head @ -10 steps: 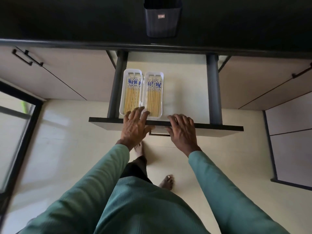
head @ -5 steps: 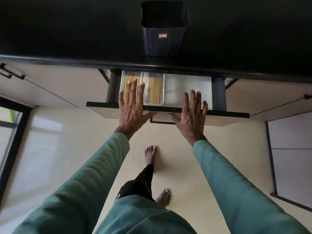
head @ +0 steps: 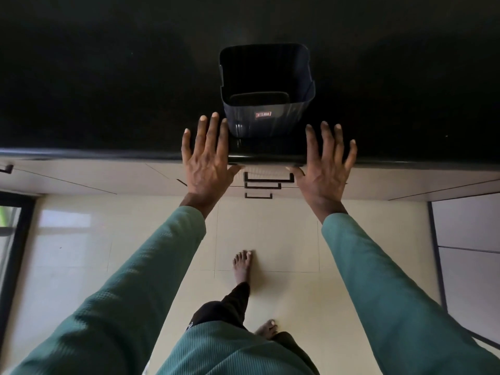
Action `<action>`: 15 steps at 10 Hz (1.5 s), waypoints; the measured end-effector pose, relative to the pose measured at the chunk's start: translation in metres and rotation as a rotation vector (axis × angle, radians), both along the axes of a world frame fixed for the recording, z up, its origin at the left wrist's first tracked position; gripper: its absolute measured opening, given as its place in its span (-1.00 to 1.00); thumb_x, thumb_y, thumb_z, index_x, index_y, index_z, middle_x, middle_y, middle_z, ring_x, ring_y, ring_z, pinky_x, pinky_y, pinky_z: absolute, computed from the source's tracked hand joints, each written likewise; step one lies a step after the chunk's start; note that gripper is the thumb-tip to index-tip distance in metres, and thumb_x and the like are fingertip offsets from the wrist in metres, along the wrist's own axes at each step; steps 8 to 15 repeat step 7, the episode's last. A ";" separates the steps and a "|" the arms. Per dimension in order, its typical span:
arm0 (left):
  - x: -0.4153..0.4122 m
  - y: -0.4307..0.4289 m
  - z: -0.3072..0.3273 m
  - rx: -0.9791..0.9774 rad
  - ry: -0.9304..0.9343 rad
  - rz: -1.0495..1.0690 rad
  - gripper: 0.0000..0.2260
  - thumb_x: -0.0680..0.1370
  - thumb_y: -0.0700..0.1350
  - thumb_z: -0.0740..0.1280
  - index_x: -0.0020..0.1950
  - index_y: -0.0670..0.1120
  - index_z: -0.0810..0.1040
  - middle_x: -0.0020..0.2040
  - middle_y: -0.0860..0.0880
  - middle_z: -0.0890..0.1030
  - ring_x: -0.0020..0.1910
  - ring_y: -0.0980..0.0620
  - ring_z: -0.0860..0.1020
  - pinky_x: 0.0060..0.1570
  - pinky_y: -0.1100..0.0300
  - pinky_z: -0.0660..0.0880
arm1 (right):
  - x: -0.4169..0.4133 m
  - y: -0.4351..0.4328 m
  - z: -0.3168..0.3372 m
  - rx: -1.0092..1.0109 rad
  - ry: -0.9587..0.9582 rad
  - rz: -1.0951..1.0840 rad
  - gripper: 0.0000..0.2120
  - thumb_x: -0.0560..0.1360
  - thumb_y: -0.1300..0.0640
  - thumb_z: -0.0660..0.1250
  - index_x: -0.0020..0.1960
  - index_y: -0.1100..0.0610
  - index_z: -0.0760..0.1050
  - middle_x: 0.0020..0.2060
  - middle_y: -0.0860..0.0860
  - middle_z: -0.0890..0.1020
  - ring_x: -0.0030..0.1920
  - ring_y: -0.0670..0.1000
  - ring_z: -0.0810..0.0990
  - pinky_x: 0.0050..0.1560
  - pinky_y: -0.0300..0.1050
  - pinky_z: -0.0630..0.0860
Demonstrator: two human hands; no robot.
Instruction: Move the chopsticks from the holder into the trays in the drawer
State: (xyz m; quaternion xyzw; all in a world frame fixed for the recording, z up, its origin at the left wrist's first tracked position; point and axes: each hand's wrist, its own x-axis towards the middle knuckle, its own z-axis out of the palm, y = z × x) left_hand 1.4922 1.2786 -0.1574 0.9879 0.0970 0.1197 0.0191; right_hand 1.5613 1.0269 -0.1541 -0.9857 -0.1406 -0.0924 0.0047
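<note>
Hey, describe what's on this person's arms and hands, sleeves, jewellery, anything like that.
Both arms wear long green sleeves in a fine waffle-textured knit, the left sleeve and right sleeve each ending at the wrist. The left hand and right hand are bare: no gloves, and no rings, watch or bracelet show from this side.

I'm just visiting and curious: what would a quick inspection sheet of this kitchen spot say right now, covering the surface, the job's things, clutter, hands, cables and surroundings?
Surface: black countertop, glossy, bare apart from the holder.
Job's things: dark chopstick holder upright near the counter edge, no chopsticks seen inside; top drawer looks shut, so trays and chopsticks are hidden.
Clutter: nothing seen.
Hands: left hand and right hand both open, fingers spread, holding nothing, at the counter edge either side of the holder.
Cables: nothing seen.
Surroundings: cream cabinet fronts with black handles, pale tiled floor, bare feet, green sleeves.
</note>
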 end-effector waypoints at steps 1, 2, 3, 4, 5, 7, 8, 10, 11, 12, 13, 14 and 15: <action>0.002 0.001 -0.008 0.023 -0.035 0.009 -0.15 0.50 0.27 0.46 0.65 -0.09 0.23 0.65 -0.12 0.27 0.65 -0.18 0.19 0.59 -0.25 0.07 | 0.001 0.004 -0.005 0.008 -0.039 -0.036 0.02 0.33 -0.10 0.63 0.65 -0.01 0.18 0.62 0.12 0.29 0.65 0.25 0.18 0.57 0.40 0.10; 0.007 0.000 -0.014 0.043 -0.046 0.031 -0.16 0.47 0.11 0.53 0.65 -0.04 0.21 0.65 -0.09 0.28 0.64 -0.17 0.20 0.57 -0.25 0.06 | 0.004 0.012 -0.005 -0.007 -0.058 -0.070 0.04 0.23 -0.01 0.68 0.60 -0.01 0.25 0.54 0.12 0.36 0.60 0.25 0.25 0.54 0.38 0.15; 0.009 -0.001 -0.012 0.033 -0.058 0.027 -0.17 0.48 0.08 0.51 0.65 -0.03 0.19 0.65 -0.09 0.27 0.64 -0.17 0.20 0.57 -0.24 0.05 | 0.006 0.016 0.000 -0.009 -0.037 -0.060 0.04 0.22 -0.01 0.68 0.59 -0.01 0.25 0.52 0.14 0.36 0.58 0.27 0.26 0.53 0.38 0.18; 0.004 -0.002 0.002 -0.046 -0.003 0.001 -0.13 0.45 0.02 0.51 0.66 -0.04 0.14 0.66 -0.11 0.22 0.65 -0.18 0.15 0.58 -0.27 0.06 | -0.002 0.010 0.013 -0.022 0.057 -0.008 0.03 0.35 -0.07 0.60 0.66 0.02 0.13 0.61 0.17 0.25 0.64 0.29 0.16 0.58 0.39 0.12; -0.005 -0.001 0.020 -0.134 0.073 -0.044 -0.06 0.40 0.02 0.52 0.67 -0.04 0.11 0.68 -0.11 0.17 0.67 -0.17 0.11 0.60 -0.27 0.05 | -0.014 -0.002 0.025 -0.007 0.157 0.060 0.03 0.45 -0.10 0.51 0.71 0.05 -0.02 0.69 0.17 0.09 0.69 0.28 0.01 0.63 0.34 -0.03; -0.050 0.005 0.077 -0.387 -0.015 -0.114 -0.05 0.35 0.14 0.36 0.68 -0.01 0.03 0.68 -0.06 0.14 0.67 -0.11 0.09 0.57 -0.31 0.12 | -0.050 -0.033 0.070 0.322 0.195 0.108 -0.05 0.54 -0.01 0.48 0.71 0.07 -0.04 0.70 0.15 0.07 0.70 0.19 0.03 0.62 0.26 0.19; -0.050 0.005 0.077 -0.387 -0.015 -0.114 -0.05 0.35 0.14 0.36 0.68 -0.01 0.03 0.68 -0.06 0.14 0.67 -0.11 0.09 0.57 -0.31 0.12 | -0.050 -0.033 0.070 0.322 0.195 0.108 -0.05 0.54 -0.01 0.48 0.71 0.07 -0.04 0.70 0.15 0.07 0.70 0.19 0.03 0.62 0.26 0.19; -0.050 0.005 0.077 -0.387 -0.015 -0.114 -0.05 0.35 0.14 0.36 0.68 -0.01 0.03 0.68 -0.06 0.14 0.67 -0.11 0.09 0.57 -0.31 0.12 | -0.050 -0.033 0.070 0.322 0.195 0.108 -0.05 0.54 -0.01 0.48 0.71 0.07 -0.04 0.70 0.15 0.07 0.70 0.19 0.03 0.62 0.26 0.19; -0.050 0.005 0.077 -0.387 -0.015 -0.114 -0.05 0.35 0.14 0.36 0.68 -0.01 0.03 0.68 -0.06 0.14 0.67 -0.11 0.09 0.57 -0.31 0.12 | -0.050 -0.033 0.070 0.322 0.195 0.108 -0.05 0.54 -0.01 0.48 0.71 0.07 -0.04 0.70 0.15 0.07 0.70 0.19 0.03 0.62 0.26 0.19; -0.050 0.005 0.077 -0.387 -0.015 -0.114 -0.05 0.35 0.14 0.36 0.68 -0.01 0.03 0.68 -0.06 0.14 0.67 -0.11 0.09 0.57 -0.31 0.12 | -0.050 -0.033 0.070 0.322 0.195 0.108 -0.05 0.54 -0.01 0.48 0.71 0.07 -0.04 0.70 0.15 0.07 0.70 0.19 0.03 0.62 0.26 0.19; -0.050 0.005 0.077 -0.387 -0.015 -0.114 -0.05 0.35 0.14 0.36 0.68 -0.01 0.03 0.68 -0.06 0.14 0.67 -0.11 0.09 0.57 -0.31 0.12 | -0.050 -0.033 0.070 0.322 0.195 0.108 -0.05 0.54 -0.01 0.48 0.71 0.07 -0.04 0.70 0.15 0.07 0.70 0.19 0.03 0.62 0.26 0.19; -0.050 0.005 0.077 -0.387 -0.015 -0.114 -0.05 0.35 0.14 0.36 0.68 -0.01 0.03 0.68 -0.06 0.14 0.67 -0.11 0.09 0.57 -0.31 0.12 | -0.050 -0.033 0.070 0.322 0.195 0.108 -0.05 0.54 -0.01 0.48 0.71 0.07 -0.04 0.70 0.15 0.07 0.70 0.19 0.03 0.62 0.26 0.19; -0.050 0.005 0.077 -0.387 -0.015 -0.114 -0.05 0.35 0.14 0.36 0.68 -0.01 0.03 0.68 -0.06 0.14 0.67 -0.11 0.09 0.57 -0.31 0.12 | -0.050 -0.033 0.070 0.322 0.195 0.108 -0.05 0.54 -0.01 0.48 0.71 0.07 -0.04 0.70 0.15 0.07 0.70 0.19 0.03 0.62 0.26 0.19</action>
